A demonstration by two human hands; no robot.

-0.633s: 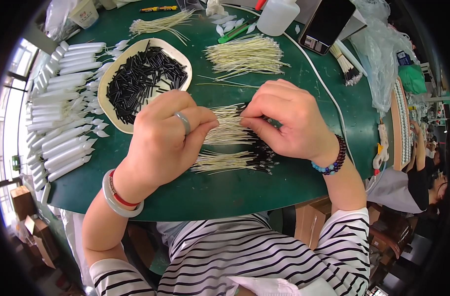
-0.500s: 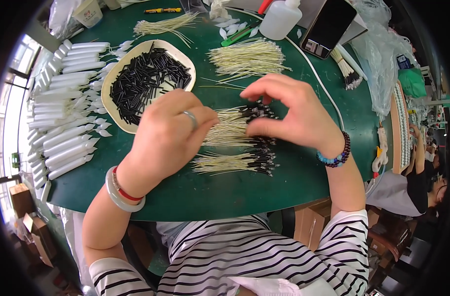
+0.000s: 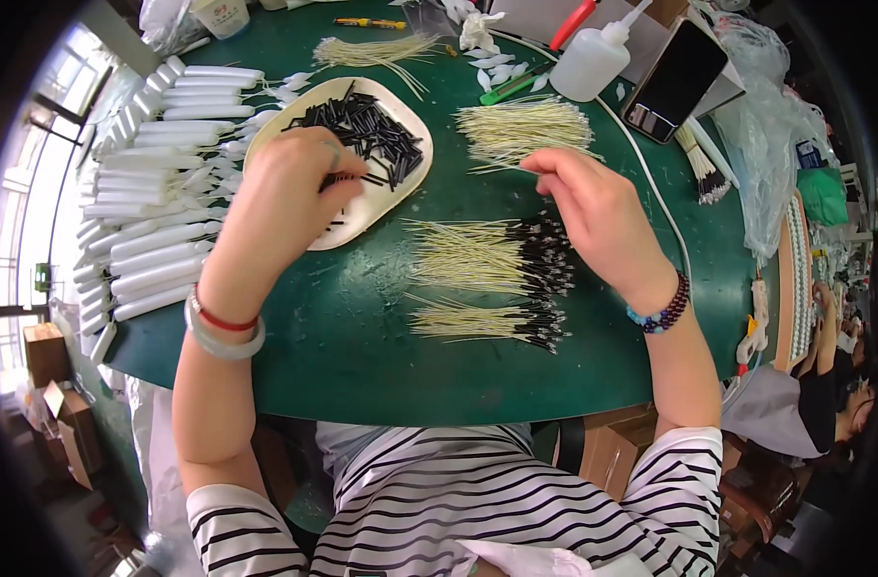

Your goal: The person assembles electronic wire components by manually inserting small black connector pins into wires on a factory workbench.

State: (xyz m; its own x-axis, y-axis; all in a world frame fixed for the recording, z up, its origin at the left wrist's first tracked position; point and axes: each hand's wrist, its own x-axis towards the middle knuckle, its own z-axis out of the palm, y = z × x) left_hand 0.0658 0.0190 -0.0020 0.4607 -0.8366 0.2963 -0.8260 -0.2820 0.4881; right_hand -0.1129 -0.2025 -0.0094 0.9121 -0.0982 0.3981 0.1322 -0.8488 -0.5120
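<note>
My left hand (image 3: 295, 188) is over a cream tray (image 3: 418, 188) of short black tubes (image 3: 386, 144). Its thumb and forefinger pinch together, with a dark tube showing at the tips. To the right, my right hand (image 3: 602, 216) has its fingers curled inward, with the tips at the near edge of a loose pile of pale-yellow wires (image 3: 521, 125). A thin wire appears to run into those fingertips. Between my hands lies a larger bundle of wires with black-sleeved ends (image 3: 468, 255). A smaller such bundle (image 3: 468, 319) lies nearer to me.
White candle-shaped sticks (image 3: 165, 250) line the left side. A white squeeze bottle (image 3: 590, 65), a green cutter knife (image 3: 508, 89) and a black phone (image 3: 675, 79) lie at the back. A white cable (image 3: 641, 159) curves past my right hand. Another person works at far right.
My left hand has moved left from the middle bundle to the tray. My right hand has lifted away from the sleeved bundle toward the yellow wire pile, its fingers closing. The view has shifted slightly.
</note>
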